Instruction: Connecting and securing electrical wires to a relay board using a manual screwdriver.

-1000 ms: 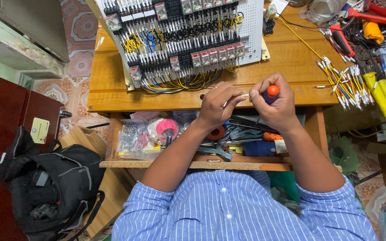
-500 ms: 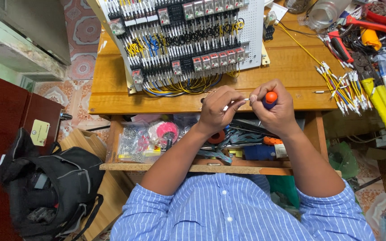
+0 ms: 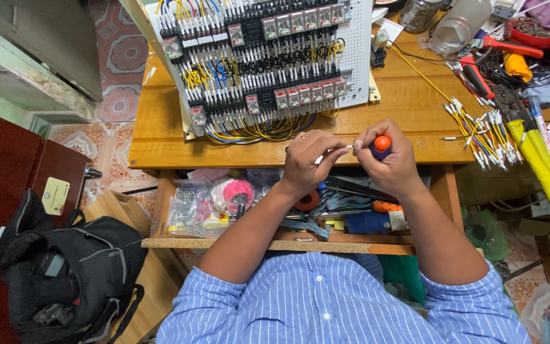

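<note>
Head view: our left hand [image 3: 310,159] pinches a thin white-tipped wire [image 3: 333,151] over the wooden desk [image 3: 408,108]; our right hand [image 3: 389,159] grips the orange-capped screwdriver [image 3: 382,145]. Light, bendy wire seems best held near its tip.

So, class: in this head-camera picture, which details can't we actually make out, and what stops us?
- Screwdriver shaft and tip: hidden inside the right hand.
- What the left hand pinches on the thin white piece: covered by its fingers.
- Wired panel: top cut off by the frame edge.
- Open drawer contents: partly behind both forearms.
</note>
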